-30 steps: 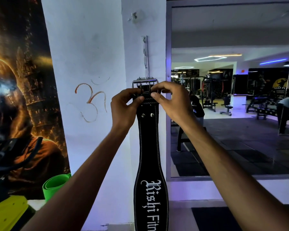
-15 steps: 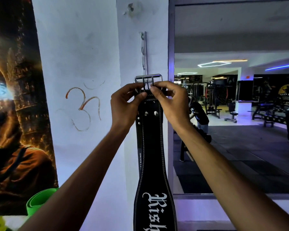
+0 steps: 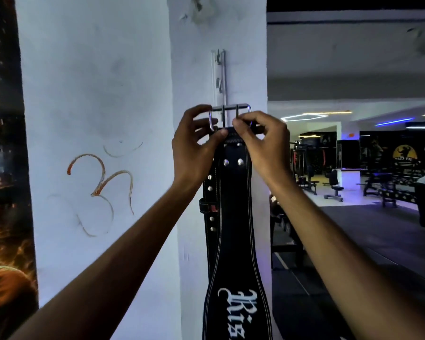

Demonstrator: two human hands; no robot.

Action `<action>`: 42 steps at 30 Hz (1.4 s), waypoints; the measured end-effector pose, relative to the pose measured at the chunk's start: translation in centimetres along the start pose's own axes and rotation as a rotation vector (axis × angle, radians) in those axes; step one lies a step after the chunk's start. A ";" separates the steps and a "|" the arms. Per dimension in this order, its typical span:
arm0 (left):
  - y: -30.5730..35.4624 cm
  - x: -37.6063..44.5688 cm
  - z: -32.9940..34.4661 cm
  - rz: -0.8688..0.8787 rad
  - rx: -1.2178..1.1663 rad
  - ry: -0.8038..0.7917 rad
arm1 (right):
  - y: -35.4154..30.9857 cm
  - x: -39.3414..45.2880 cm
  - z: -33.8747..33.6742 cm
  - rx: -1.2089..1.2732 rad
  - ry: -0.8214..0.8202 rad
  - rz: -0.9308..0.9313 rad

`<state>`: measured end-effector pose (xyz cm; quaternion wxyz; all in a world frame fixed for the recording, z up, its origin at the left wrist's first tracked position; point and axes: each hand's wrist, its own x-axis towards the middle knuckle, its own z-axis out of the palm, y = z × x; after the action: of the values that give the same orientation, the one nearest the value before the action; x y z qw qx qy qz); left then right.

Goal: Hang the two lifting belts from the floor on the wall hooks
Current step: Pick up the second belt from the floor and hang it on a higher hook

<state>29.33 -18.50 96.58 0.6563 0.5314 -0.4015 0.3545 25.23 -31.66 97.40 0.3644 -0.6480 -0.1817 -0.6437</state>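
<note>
A black leather lifting belt [image 3: 233, 217] with white lettering hangs straight down in front of a white wall pillar. Its silver double-prong buckle [image 3: 230, 114] is at the top, held against the lower end of a vertical metal hook rail [image 3: 220, 74] fixed to the pillar. My left hand [image 3: 194, 146] pinches the belt's top edge just under the buckle on the left. My right hand [image 3: 260, 141] pinches it on the right, fingertips at the buckle's prongs. A second strap edge with studs [image 3: 210, 204] shows behind the belt's left side. No other belt is in view.
The white wall [image 3: 96, 94] carries an orange painted symbol. A dark poster [image 3: 3, 168] covers the far left. To the right a large mirror [image 3: 353, 143] shows gym benches, machines and a bent-over person at the right edge.
Both hands have raised the belt, so the buckle now sits higher against the bottom of the hook rail. The camera has moved closer to the pillar.
</note>
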 end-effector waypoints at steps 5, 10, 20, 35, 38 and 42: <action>-3.7 5.6 1.2 0.035 0.018 0.051 | 3.8 4.6 3.5 0.023 0.025 0.004; -6.7 10.0 1.9 0.005 0.077 0.087 | 7.8 8.2 6.7 0.029 -0.003 0.008; -8.5 17.1 3.5 -0.013 0.076 0.138 | 10.7 14.6 9.6 0.047 0.028 0.010; -11.5 18.9 3.7 -0.125 0.057 0.016 | 14.1 15.6 10.5 0.121 0.002 0.151; -12.0 18.6 3.7 -0.129 0.038 -0.019 | 14.6 15.3 10.2 0.127 -0.014 0.187; -12.5 18.2 3.6 -0.127 0.027 -0.020 | 14.6 14.6 10.3 0.141 -0.001 0.201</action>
<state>47.64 -23.63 108.26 0.6662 0.5682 -0.3684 0.3122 44.31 -37.56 109.00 0.4715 -0.6360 -0.1607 -0.5894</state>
